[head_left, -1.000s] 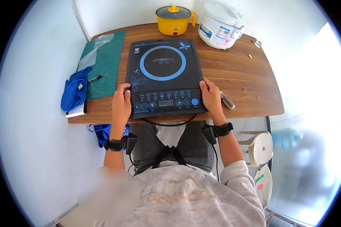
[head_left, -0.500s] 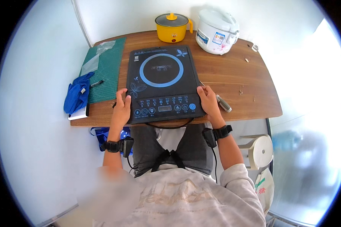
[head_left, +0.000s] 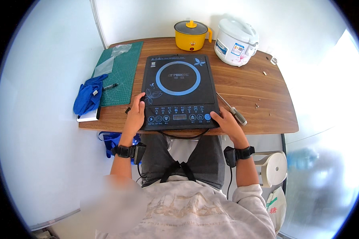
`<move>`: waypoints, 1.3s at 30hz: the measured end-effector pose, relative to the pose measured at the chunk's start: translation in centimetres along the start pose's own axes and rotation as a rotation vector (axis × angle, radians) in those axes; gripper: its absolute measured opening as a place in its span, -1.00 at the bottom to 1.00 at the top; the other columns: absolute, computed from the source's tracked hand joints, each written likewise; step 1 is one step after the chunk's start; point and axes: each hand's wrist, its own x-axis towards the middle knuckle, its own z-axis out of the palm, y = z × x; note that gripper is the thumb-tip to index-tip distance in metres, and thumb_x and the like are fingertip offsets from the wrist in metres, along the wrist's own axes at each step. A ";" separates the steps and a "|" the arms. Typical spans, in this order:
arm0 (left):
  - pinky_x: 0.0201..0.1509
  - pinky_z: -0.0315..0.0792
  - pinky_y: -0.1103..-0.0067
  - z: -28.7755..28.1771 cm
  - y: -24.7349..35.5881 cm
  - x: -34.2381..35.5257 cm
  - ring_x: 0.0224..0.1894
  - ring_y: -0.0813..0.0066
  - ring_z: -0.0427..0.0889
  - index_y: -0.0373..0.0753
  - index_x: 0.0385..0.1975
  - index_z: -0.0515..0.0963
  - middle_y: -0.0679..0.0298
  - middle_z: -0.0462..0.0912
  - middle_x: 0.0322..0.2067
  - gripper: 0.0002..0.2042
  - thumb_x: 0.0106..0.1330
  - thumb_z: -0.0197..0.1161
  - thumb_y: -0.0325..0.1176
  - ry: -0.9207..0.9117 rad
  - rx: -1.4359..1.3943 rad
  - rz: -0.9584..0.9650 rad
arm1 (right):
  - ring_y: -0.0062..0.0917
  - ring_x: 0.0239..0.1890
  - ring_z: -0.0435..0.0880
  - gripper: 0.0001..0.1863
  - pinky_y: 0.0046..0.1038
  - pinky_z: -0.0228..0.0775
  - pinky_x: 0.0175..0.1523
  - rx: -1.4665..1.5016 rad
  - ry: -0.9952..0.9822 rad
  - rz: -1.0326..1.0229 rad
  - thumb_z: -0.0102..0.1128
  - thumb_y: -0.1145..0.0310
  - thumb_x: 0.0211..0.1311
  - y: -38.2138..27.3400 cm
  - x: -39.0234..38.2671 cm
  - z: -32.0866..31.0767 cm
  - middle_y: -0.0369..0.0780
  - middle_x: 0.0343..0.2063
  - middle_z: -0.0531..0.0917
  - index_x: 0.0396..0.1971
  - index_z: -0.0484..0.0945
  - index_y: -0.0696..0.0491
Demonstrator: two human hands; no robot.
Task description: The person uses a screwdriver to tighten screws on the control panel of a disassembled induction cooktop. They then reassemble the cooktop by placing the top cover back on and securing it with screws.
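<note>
A black induction cooker (head_left: 155,75) with a blue ring and a row of touch buttons lies flat near the table's front edge, its control panel toward me. My left hand (head_left: 135,116) grips its left side near the front corner, thumb against the edge. At the opposite corner my right hand (head_left: 229,124) holds the right side, the thumb lying over the rim beside the lit-looking blue button; its other fingers are partly hidden. Just beyond the right hand lies a screwdriver (head_left: 238,116) with a grey handle. A black cord (head_left: 179,137) hangs below the cooker's front edge.
On the wooden table (head_left: 247,85) stand a yellow pot (head_left: 190,40) and a white rice cooker (head_left: 233,44) at the back. Small screws (head_left: 257,106) lie at right. A green cutting mat (head_left: 125,79) with plastic bags, a pen (head_left: 111,86) and blue cloth (head_left: 88,95) is at left.
The cooker has come down slightly and now looks settled on the table. My right hand has shifted outward and down along its corner. More of the screwdriver shows. The view has shifted a little.
</note>
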 end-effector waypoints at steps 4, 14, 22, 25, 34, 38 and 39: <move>0.38 0.33 0.30 -0.3 0.2 -0.4 0.31 -0.04 0.49 -0.12 0.37 0.32 -0.04 0.49 0.26 -0.62 0.66 -0.14 -0.20 0.002 -0.060 -0.066 | -0.47 0.04 0.60 -0.46 -0.34 0.51 0.13 0.196 0.020 -0.011 0.21 0.10 0.51 -0.8 -0.8 1.0 -0.15 -0.02 0.63 0.22 0.35 0.20; 0.41 0.25 0.42 -0.9 0.9 -1.6 0.31 0.28 0.45 -0.17 0.34 0.38 0.08 0.53 0.23 -0.63 0.66 -0.13 -0.26 0.056 -0.320 -0.134 | -0.49 -0.01 0.66 -0.56 -0.27 0.58 0.05 0.856 0.061 0.043 0.25 0.21 0.42 -0.8 0.9 2.3 -0.23 -0.04 0.60 0.15 0.35 0.04; 0.24 0.42 0.25 0.6 -1.4 -7.1 0.17 0.02 0.49 -0.23 0.03 0.62 0.05 0.56 0.09 -0.59 0.12 0.31 -0.60 0.036 0.500 0.379 | -0.39 -0.11 0.71 -0.75 -0.23 0.68 -0.03 0.850 0.149 0.136 0.23 0.24 0.38 -5.2 1.8 0.3 -0.23 -0.21 0.67 -0.07 0.53 0.04; 0.24 0.39 0.19 1.1 1.0 -8.5 0.12 0.04 0.50 -0.21 -0.01 0.63 0.11 0.56 0.00 -0.66 0.17 0.32 -0.56 -0.086 0.356 0.357 | -0.41 -0.12 0.71 -0.71 -0.26 0.64 -0.03 0.838 0.153 0.122 0.27 0.21 0.36 -5.3 2.2 -0.5 -0.21 -0.17 0.68 -0.07 0.53 0.06; 0.10 0.49 0.25 6.5 5.4 -10.3 0.03 0.09 0.58 -0.21 -0.01 0.52 0.17 0.56 -0.13 -0.79 0.40 0.24 -0.37 -0.618 0.212 0.533 | -0.43 -0.12 0.71 -0.59 -0.27 0.64 -0.04 0.694 0.105 0.017 0.34 0.29 0.28 -9.5 2.8 -2.0 -0.19 -0.13 0.64 0.06 0.48 0.10; -0.02 0.55 0.34 11.6 6.9 -9.9 -0.06 0.10 0.64 -0.27 -0.02 0.46 0.12 0.56 -0.13 -0.83 0.48 0.17 -0.40 -0.717 -0.016 0.446 | -0.48 -0.19 0.70 -0.40 -0.45 0.61 -0.17 0.506 0.097 -0.100 0.36 0.35 0.23 -12.6 3.1 -1.1 -0.14 -0.11 0.60 0.23 0.37 0.14; -0.05 0.56 0.35 12.3 7.3 -9.6 -0.09 0.11 0.65 -0.29 -0.03 0.45 0.10 0.56 -0.13 -0.85 0.50 0.15 -0.41 -0.738 -0.046 0.422 | -0.47 -0.19 0.69 -0.39 -0.46 0.59 -0.15 0.434 0.100 -0.123 0.35 0.37 0.21 -13.5 3.0 -0.9 -0.14 -0.10 0.60 0.25 0.37 0.14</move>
